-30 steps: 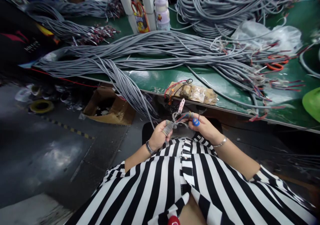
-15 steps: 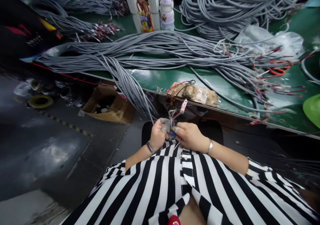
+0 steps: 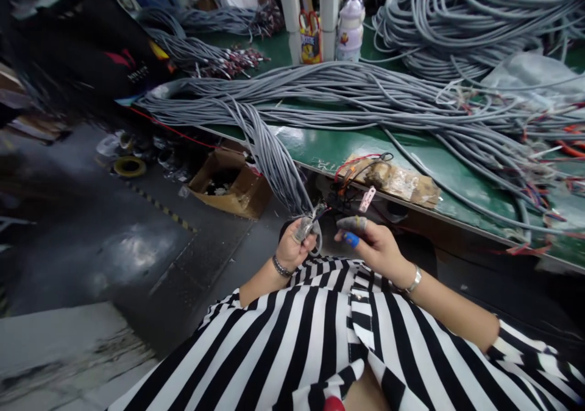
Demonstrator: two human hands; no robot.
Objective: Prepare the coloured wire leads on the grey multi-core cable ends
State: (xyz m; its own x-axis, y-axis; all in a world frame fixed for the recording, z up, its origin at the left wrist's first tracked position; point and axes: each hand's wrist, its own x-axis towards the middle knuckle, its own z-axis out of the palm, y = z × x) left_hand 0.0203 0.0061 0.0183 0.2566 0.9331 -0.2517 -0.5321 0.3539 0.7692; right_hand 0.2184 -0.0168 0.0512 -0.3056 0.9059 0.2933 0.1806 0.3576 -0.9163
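Observation:
My left hand (image 3: 295, 246) is closed on the stripped end of a grey cable (image 3: 315, 219), with grey covers on its fingertips. That cable end belongs to a thick bundle of grey cables (image 3: 269, 149) hanging off the green table's edge (image 3: 320, 152). My right hand (image 3: 368, 243) hovers just right of the left, apart from the cable, its fingers loosely curled; one fingertip wears a grey cover and another a blue one. Nothing shows in it. A small pink tag (image 3: 367, 198) hangs just above my right hand.
A taped brown block (image 3: 393, 179) with red and black wires sits at the table edge. Piles of grey cable coils (image 3: 479, 27) cover the table. A white bottle (image 3: 350, 30) and posts stand at the back. An open cardboard box (image 3: 228, 182) and a tape roll (image 3: 130, 167) lie on the floor.
My hands were together on the wire end; now my right hand has pulled away to the right. The view has swung left.

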